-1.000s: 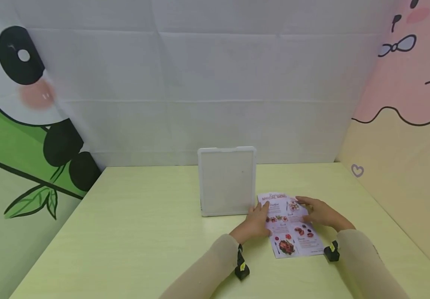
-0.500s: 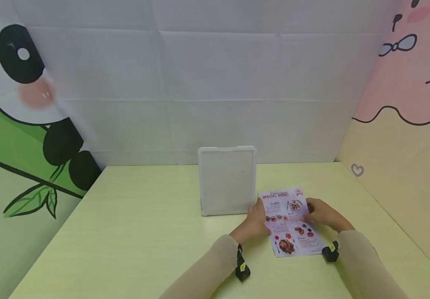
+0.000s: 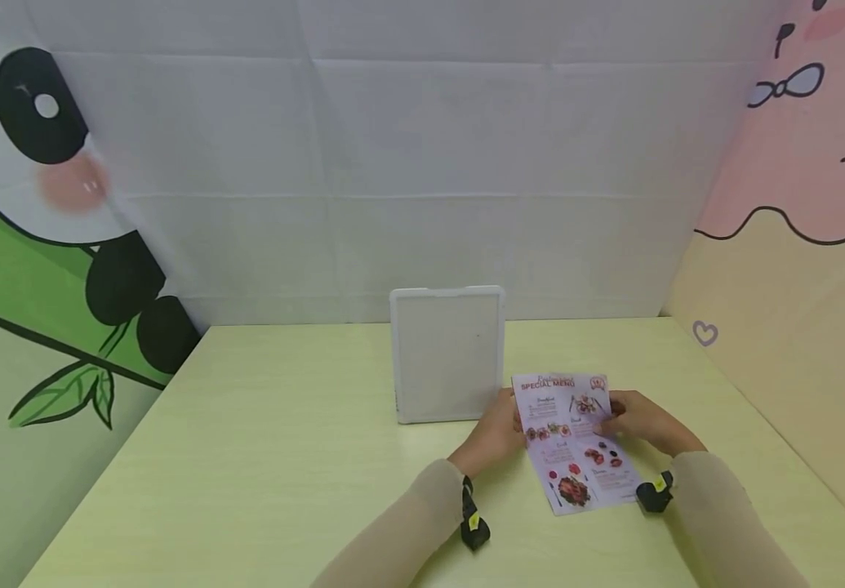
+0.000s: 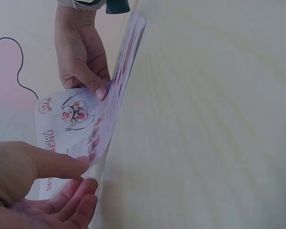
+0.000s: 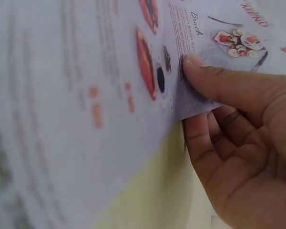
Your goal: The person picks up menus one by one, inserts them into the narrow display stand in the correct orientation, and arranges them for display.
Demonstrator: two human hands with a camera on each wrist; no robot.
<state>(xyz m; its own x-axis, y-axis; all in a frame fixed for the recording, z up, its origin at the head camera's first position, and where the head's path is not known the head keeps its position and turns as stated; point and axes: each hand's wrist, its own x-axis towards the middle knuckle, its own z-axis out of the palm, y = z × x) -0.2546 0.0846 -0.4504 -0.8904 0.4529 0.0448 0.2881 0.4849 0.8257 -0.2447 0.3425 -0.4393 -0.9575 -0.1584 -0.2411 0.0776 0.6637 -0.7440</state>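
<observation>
A printed paper menu [image 3: 565, 457] with food pictures and the heading "SPECIAL MENU" is held between both hands, its upper part raised and bent back from the lower part. My right hand [image 3: 642, 420] pinches its right edge; in the right wrist view the thumb [image 5: 200, 71] presses the printed face and the fingers are curled behind. My left hand [image 3: 491, 433] holds the opposite edge, and in the left wrist view its thumb [image 4: 78, 166] lies over the printed face with curled fingers just past the edge. In the head view the left fingertips are mostly hidden behind the paper.
A white-framed rectangular stand [image 3: 447, 355] with a pale panel stands upright just beyond the left hand. The light yellow table [image 3: 268, 457] meets a white cloth backdrop [image 3: 422, 163], a green cartoon panel [image 3: 33, 269] on the left and a pink-and-cream one [image 3: 797, 269] on the right.
The left fingers have gone from resting on the menu's face to behind its left edge. The right fingers have slipped behind the right edge. The menu's top has lifted and shifted slightly right.
</observation>
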